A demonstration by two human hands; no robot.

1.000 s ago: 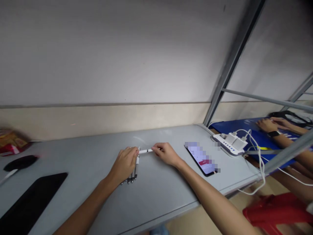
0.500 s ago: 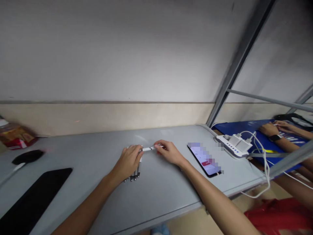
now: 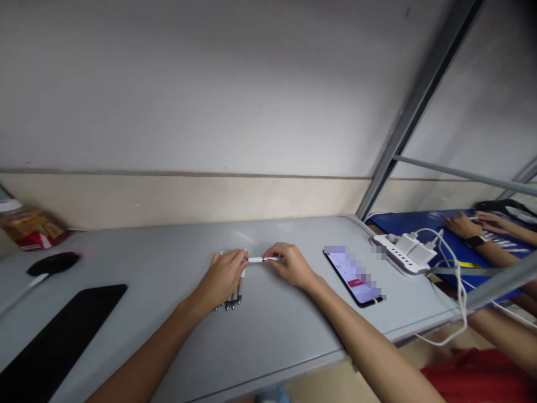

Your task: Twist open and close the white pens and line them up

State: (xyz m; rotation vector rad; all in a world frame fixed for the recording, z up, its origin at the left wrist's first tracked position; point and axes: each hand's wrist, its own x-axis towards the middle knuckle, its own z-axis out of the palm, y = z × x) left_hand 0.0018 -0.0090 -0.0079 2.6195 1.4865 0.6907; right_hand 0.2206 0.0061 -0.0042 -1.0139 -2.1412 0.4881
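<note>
A white pen (image 3: pixel 255 259) lies almost level between my two hands, just above the grey desk (image 3: pixel 268 319). My left hand (image 3: pixel 225 273) is closed on its left end, thumb and fingers pinched together. At the other end, the fingertips of my right hand (image 3: pixel 291 266) grip a thin dark-and-white part in line with the barrel. Whether that part is joined to the barrel I cannot tell. Several more pens (image 3: pixel 234 301) lie side by side beneath my left hand, their silvery ends pointing toward me. The hand hides their upper parts.
Right of my hands lies a lit phone (image 3: pixel 352 274), near a white power strip (image 3: pixel 400 254) with plugs and looping cables. A black pad (image 3: pixel 67 341), a black oval object (image 3: pixel 52 263) and a jar (image 3: pixel 31 226) are at left. Another person's hands (image 3: pixel 465 224) work beyond the metal frame (image 3: pixel 419 95).
The pen has turned from a slight slant to nearly level. More of the thin part by my right fingertips shows. The whole view has shifted slightly; both hands keep their grip.
</note>
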